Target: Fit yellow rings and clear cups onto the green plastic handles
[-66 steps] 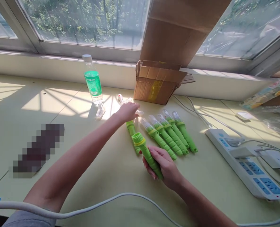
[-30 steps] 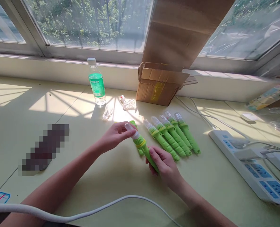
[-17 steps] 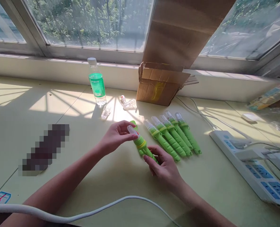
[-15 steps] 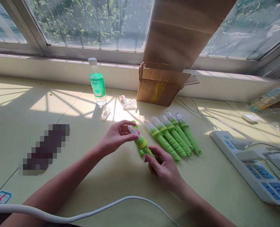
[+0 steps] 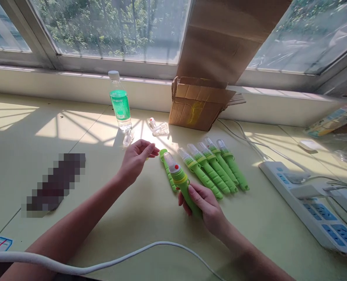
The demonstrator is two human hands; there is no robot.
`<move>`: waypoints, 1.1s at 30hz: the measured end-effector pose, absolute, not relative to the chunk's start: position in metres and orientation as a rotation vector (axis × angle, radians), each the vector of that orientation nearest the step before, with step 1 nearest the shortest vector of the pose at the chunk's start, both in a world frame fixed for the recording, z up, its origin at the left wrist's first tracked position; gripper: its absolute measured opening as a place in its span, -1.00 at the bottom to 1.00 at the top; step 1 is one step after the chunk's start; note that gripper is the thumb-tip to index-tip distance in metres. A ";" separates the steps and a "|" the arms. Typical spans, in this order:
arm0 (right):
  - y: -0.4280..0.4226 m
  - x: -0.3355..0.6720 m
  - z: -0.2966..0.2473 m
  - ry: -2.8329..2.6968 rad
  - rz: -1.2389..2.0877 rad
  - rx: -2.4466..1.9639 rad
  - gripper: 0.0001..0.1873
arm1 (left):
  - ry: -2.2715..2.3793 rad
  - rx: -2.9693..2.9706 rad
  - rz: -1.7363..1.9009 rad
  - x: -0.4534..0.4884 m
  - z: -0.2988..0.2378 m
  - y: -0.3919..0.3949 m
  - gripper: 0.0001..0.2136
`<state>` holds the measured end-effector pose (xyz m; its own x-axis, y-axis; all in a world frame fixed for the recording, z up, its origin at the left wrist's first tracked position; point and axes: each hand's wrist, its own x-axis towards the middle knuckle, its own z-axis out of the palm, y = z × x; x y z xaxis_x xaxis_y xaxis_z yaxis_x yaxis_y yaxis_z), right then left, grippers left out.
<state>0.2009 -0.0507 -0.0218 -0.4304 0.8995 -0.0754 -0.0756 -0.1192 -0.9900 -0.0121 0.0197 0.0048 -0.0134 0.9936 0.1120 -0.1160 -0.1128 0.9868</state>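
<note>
My right hand [image 5: 204, 205] is wrapped round the lower end of a green torch-like stick [image 5: 182, 183] with a clear cap on its tip, holding it tilted above the table. My left hand [image 5: 136, 159] hovers just left of it, fingers loosely curled with the tips near each other, nothing visible in them. Under the held stick lies a green stick without a cap [image 5: 167, 171]. Several capped green sticks [image 5: 212, 168] lie side by side to the right. Loose clear caps [image 5: 161, 128] and another [image 5: 128, 137] lie near the bottle.
A water bottle with a green label [image 5: 120, 102] stands by the sill. A torn cardboard box [image 5: 196, 103] sits behind the sticks. A white power strip [image 5: 308, 207] with cables lies right. A white cable [image 5: 103, 263] crosses the front edge.
My left hand fetched a clear cap from near the bottle, fitted it on the held stick, then let go and drew back left. My right hand shifted its grip on the stick.
</note>
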 end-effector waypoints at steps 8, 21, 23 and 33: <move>-0.051 0.200 -0.021 -1.401 1.652 -0.943 -0.71 | 1.741 1.603 1.430 -0.061 -0.016 0.065 -0.70; -0.050 0.202 -0.020 -1.481 1.544 -1.046 -0.63 | 2.002 1.878 1.206 -0.079 -0.013 0.071 -0.76; -0.050 0.201 -0.021 -1.523 1.508 -1.084 -0.61 | 1.930 1.876 1.270 -0.073 -0.001 0.060 -0.74; -0.051 0.202 -0.024 -1.747 1.374 -1.159 -0.65 | 1.386 1.945 1.264 -0.039 0.041 0.012 -0.84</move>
<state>0.2023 -0.0512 -0.0240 -0.4192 0.9068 -0.0438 0.2565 0.0720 -0.9639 -0.0392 0.0123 0.0410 0.0823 0.9022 0.4234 0.5043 -0.4041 0.7631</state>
